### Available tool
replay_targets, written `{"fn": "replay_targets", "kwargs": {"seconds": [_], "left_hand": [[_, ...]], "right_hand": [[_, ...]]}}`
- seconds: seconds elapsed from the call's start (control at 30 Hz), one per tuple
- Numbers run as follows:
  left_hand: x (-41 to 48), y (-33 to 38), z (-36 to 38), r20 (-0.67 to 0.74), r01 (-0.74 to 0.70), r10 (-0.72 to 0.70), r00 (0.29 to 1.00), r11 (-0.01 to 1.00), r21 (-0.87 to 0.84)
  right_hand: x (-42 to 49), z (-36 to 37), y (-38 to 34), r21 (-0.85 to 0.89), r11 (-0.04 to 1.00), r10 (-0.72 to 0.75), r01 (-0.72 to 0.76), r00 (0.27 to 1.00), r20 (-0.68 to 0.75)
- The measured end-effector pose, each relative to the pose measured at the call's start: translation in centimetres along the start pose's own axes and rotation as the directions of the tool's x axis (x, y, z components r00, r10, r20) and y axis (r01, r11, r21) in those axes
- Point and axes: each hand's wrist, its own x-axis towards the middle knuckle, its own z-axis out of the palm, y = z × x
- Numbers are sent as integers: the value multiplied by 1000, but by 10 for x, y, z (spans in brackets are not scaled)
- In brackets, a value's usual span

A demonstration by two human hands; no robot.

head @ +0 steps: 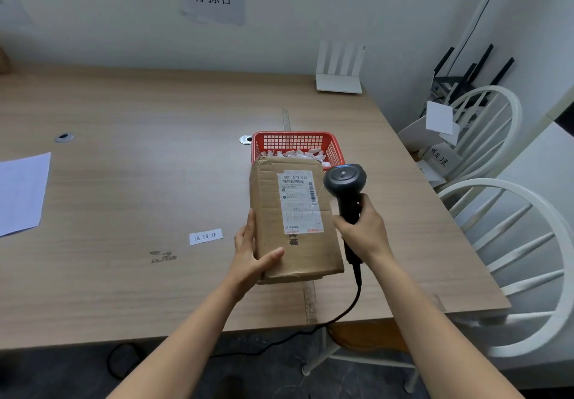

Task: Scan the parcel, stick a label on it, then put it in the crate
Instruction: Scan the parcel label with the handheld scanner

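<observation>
A brown cardboard parcel (295, 249) with a white shipping label (299, 201) on top is held over the wooden table (139, 181). My left hand (251, 255) grips its near left corner, thumb across the top. My right hand (363, 231) holds a black barcode scanner (344, 181) by the handle, its head beside the label's right edge. The scanner's cable (351, 305) drops off the table's front edge. A small white label with printed characters (206, 236) lies on the table left of the parcel.
A red mesh basket (298, 142) with white paper slips stands just behind the parcel. A white router (340, 71) is at the back wall. Paper sheets (21, 192) lie at the far left. Two white chairs (512, 243) stand right of the table.
</observation>
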Motion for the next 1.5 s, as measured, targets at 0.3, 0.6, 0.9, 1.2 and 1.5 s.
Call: {"fn": "replay_targets", "kwargs": {"seconds": [0.3, 0.6, 0.9, 1.2, 1.5], "left_hand": [[1, 4, 0, -21, -59, 59, 998, 998, 9], [1, 5, 1, -22, -46, 45, 999, 997, -57], [3, 0, 3, -20, -41, 40, 999, 996, -84], [10, -13, 16, 49, 184, -179, 983, 975, -122], [48, -52, 23, 5, 297, -298, 955, 951, -88]], "right_hand": [[-39, 3, -31, 325, 939, 30, -110, 970, 241], [-44, 2, -31, 273, 960, 12, -59, 985, 170], [-48, 0, -30, 295, 954, 0, -54, 983, 181], [-33, 0, -4, 261, 955, 105, -140, 984, 145], [7, -9, 60, 42, 964, 259, -264, 961, 99]]}}
